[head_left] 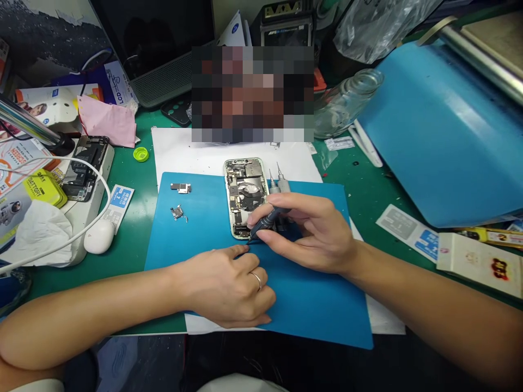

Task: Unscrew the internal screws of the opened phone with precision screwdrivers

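Observation:
My right hand (312,231) pinches a dark slim screwdriver (267,218), its thin tip slanting down to the left. That tip is beside the uppermost finger of my left hand (235,283), just below the phone. Palm down on the blue mat (310,305), my left hand has curled fingers and a ring (257,280); whatever lies under them is hidden. An opened phone (244,190) with bare inner parts lies above both hands, partly covered by the right fingers. Two grey pointed screwdrivers (281,182) are beside it, their lower ends behind my right hand.
Two small metal phone parts, a bracket (182,188) and a plate (177,212), lie left on the mat. A glass jar (349,103) leans at the back right, near a large curled blue sheet (433,130). A white cable (102,179), another phone (85,169) and boxes crowd the left.

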The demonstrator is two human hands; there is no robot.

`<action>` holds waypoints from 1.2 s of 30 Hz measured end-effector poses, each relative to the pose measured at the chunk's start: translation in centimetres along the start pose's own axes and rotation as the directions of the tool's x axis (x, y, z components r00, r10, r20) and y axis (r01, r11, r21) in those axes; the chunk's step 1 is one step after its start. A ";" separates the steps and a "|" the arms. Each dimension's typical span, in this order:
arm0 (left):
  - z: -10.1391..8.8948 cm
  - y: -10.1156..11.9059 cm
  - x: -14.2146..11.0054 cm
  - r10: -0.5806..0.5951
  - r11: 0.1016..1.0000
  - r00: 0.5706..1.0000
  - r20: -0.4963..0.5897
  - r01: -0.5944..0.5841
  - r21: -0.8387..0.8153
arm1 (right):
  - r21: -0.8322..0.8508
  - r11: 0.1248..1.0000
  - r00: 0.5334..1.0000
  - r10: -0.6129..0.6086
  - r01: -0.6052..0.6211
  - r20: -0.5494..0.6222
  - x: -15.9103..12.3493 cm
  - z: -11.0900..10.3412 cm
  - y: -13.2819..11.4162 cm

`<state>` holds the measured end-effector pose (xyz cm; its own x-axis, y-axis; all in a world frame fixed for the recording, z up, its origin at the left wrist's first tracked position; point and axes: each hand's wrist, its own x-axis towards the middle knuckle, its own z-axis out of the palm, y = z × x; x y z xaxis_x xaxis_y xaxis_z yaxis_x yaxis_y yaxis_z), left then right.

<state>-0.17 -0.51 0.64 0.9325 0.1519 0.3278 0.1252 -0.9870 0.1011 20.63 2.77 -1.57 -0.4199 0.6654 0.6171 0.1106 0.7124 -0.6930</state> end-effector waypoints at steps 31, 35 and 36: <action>0.1 -0.1 0.2 0.148 0.988 0.985 -0.089 -0.144 0.056 | -0.044 0.995 0.969 -0.094 0.086 -0.229 0.4 0.1 0.5; 0.2 0.1 0.1 0.110 0.990 0.989 -0.097 -0.099 0.103 | -0.077 0.991 0.969 -0.124 0.109 -0.214 0.5 -0.1 0.7; 0.3 0.1 0.0 0.084 0.990 0.991 -0.105 -0.071 0.122 | -0.095 0.988 0.966 -0.140 0.122 -0.216 0.6 -0.2 0.6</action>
<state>-0.04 -0.60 0.40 0.8990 0.0733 0.4317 0.0990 -0.9944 -0.0373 20.63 3.62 -1.51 -0.2266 0.5910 0.7742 0.1433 0.8064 -0.5737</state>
